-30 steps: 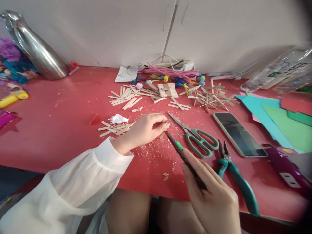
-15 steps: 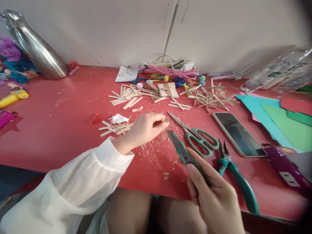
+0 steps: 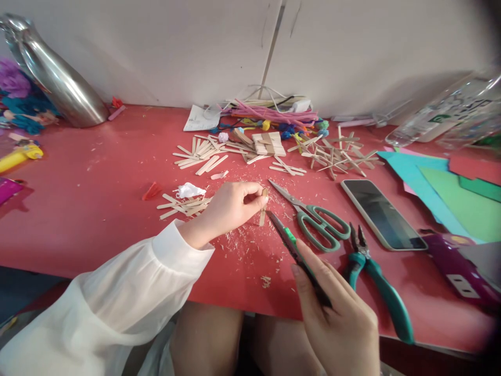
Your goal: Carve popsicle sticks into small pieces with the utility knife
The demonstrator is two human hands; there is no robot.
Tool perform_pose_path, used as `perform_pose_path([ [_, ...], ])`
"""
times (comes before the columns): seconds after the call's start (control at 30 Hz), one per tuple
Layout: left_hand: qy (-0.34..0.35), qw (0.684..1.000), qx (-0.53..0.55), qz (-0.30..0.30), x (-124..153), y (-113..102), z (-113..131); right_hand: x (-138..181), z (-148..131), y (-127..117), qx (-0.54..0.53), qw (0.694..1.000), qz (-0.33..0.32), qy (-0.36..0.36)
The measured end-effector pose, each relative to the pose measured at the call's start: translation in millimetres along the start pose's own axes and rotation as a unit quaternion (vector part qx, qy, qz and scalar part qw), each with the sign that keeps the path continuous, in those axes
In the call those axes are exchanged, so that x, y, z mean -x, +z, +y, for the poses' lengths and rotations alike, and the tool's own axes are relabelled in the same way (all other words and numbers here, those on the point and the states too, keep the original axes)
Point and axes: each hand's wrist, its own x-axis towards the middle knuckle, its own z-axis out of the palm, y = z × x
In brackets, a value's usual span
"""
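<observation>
Between the thumb and fingers of my left hand (image 3: 238,209) is a short wooden craft stick (image 3: 262,216), held upright with its lower end pointing down at the table. My right hand (image 3: 338,313) grips a utility knife (image 3: 291,245) with a green slider and its blade out. The blade's tip is beside the stick; whether they touch I cannot tell. Wood shavings (image 3: 266,282) lie scattered on the red table under both hands. Green-handled scissors (image 3: 319,222) rest just beyond the knife, and teal-handled pliers (image 3: 378,282) lie to the right of my right hand.
Loose craft sticks (image 3: 183,206) lie left of my left hand, with more piles (image 3: 201,154) farther back. A phone (image 3: 381,214), coloured paper (image 3: 442,183) and a purple tool (image 3: 456,266) occupy the right side. A steel jug (image 3: 62,78) stands at the back left.
My right hand has turned the knife, so the blade shows narrower and its tip is nearer the stick. My left hand keeps its hold on the stick, which is tilted slightly differently.
</observation>
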Motion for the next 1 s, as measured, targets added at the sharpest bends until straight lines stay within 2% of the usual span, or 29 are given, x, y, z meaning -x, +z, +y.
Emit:
perform_pose_path([
  [0.33,0.014,1.000,-0.004,0.003,1,1,-1,0,0,4,0.028,0.999,0.024,-0.019],
  [0.47,0.016,1.000,0.002,-0.003,2,0,3,-2,-3,1,0.004,1.000,0.003,0.001],
  [0.57,0.025,1.000,0.000,-0.005,3,-1,6,-2,-5,-2,-0.053,0.996,-0.026,0.069],
  [0.73,0.038,0.999,0.000,-0.009,5,0,9,-2,-2,-4,-0.162,0.969,-0.062,0.173],
  [0.87,0.039,0.999,0.002,-0.004,6,1,8,-3,-4,-5,-0.272,0.911,-0.078,0.299],
  [0.93,0.037,0.999,-0.007,0.003,5,1,7,-3,-5,-5,-0.307,0.887,-0.082,0.334],
  [1.0,0.031,0.999,-0.016,0.006,4,1,6,-3,-6,-5,-0.279,0.903,-0.077,0.317],
])
